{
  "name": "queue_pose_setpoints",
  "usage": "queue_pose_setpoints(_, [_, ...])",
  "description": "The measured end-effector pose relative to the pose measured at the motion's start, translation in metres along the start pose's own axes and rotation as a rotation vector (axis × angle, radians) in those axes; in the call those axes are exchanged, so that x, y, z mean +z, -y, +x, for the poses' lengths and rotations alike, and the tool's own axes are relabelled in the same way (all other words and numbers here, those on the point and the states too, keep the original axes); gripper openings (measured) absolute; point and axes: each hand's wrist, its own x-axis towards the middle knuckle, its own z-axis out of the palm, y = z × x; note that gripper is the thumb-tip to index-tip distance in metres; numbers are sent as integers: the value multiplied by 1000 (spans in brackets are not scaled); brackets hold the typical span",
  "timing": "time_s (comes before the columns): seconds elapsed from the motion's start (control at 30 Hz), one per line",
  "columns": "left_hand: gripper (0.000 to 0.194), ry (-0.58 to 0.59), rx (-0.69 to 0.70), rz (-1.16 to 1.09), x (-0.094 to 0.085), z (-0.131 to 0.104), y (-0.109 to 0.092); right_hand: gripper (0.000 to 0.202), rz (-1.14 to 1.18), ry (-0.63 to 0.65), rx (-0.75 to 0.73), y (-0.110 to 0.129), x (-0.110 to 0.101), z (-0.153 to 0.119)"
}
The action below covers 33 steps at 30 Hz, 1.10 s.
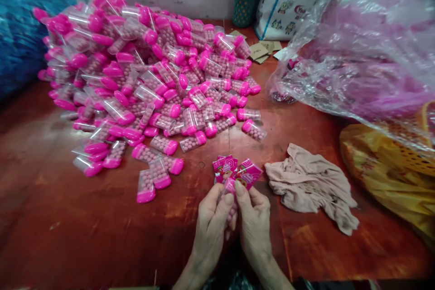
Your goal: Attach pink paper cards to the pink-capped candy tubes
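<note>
Both hands meet near the table's front edge around a small clear container of pink candy balls [232,213] with a pink cap, largely covered by the fingers. My left hand [211,210] is closed on its left side, thumb pressed to the front. Closed on the other side is my right hand [254,213], its thumb near the cap. A shiny pink printed label [250,172] sticks out behind the right fingertips; I cannot tell whether they pinch it. More pink printed labels [222,165] show just beyond the left fingertips. A big heap of similar candy containers [146,86] covers the back left.
Right of my hands lies a crumpled beige cloth [311,183]. Beyond it are a yellow plastic bag [380,176] and a large clear bag with pink contents [367,63]. Cardboard pieces [261,52] and a white printed bag [288,0] are at the back, a blue bag [23,31] far left.
</note>
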Motion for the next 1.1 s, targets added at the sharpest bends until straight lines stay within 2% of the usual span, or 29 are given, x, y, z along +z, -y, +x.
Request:
queue_pose_setpoints(0.1, [26,-85,36,2,4,0,3,21,4,18,29,-4,2,-5])
queue_pose_setpoints(0.17, [25,-85,44,13,4,3,4,21,-2,21,24,-6,2,-6])
queue_pose_setpoints(0.37, [21,33,58,112,-9,13,0,15,169,121,11,-2,-2,3])
queue_pose_setpoints(0.5, [18,108,88,216,-16,15,-2,21,241,131,-22,9,-10,16])
queue_pose_setpoints(0.67, [22,128,148,273,-13,14,-5,8,136,33,-75,14,-18,21])
queue_pose_setpoints(0.8, [19,100,171,360,-10,11,-10,11,149,-41,-139,14,-17,19])
queue_pose_setpoints(0.9, [20,100,155,343,-11,12,-12,15,120,-67,-149,14,-17,19])
queue_pose_setpoints(1.0, [26,82,116,287,-15,13,-12,15,-17,6,-191,15,-20,19])
queue_pose_setpoints(1.1, [25,69,145,352,-17,13,-12,13,-158,119,-164,19,-22,20])
